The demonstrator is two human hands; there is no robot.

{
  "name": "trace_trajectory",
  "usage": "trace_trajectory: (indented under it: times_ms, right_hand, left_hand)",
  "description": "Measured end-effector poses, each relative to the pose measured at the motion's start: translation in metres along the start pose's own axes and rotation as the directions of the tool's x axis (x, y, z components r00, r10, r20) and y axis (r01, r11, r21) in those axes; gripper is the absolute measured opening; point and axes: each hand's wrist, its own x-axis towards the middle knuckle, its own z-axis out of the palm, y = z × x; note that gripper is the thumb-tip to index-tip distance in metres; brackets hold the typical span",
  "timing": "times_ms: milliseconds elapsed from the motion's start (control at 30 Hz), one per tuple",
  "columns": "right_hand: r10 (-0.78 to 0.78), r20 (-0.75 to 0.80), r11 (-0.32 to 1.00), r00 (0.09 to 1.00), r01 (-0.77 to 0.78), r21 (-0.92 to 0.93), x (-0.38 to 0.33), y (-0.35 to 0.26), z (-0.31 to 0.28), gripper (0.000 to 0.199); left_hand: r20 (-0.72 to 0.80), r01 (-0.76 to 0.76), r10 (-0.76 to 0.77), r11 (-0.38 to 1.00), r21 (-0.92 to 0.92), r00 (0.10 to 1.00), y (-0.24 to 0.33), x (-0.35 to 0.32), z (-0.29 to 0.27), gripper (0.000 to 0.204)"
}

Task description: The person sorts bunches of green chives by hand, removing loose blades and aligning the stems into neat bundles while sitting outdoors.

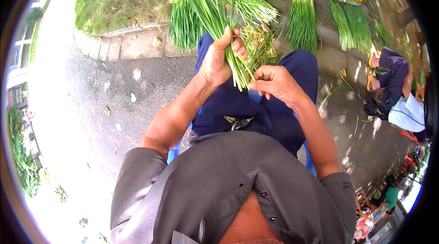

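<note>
While the left hand [217,58] grips 1 bunch of green onions [215,10] upright over the knees, the right hand [274,84] pinches narrow at its cut base, probably to peel it; trimmed bundles [302,22] lie far on the curb [137,45].

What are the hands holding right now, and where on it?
Left hand grips a bunch of green onions near its cut base; right hand pinches the base ends.

Head camera looks steeply down, close over the lap and pavement
</note>
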Motion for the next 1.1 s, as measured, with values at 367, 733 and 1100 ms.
trace_trajectory:
  times_ms: [367,733,1100]
  right_hand:
    - [-0.059,-0.227,0.993,0.972,0.035,-0.11,0.009,0.013,-0.01,0.033]
    - [-0.186,-0.289,0.953,0.939,0.244,0.177,0.006,0.01,-0.022,0.055]
    - [-0.299,-0.501,0.812,0.812,0.492,0.314,0.007,0.009,-0.032,0.019]
  left_hand:
    - [0.287,0.162,-0.098,0.965,-0.205,0.953,0.018,0.0,-0.01,0.035]
    - [0.117,0.504,-0.567,0.794,0.34,0.815,-0.017,-0.014,0.011,0.038]
    - [0.038,0.555,-0.651,0.675,0.487,0.758,-0.025,-0.019,0.013,0.034]
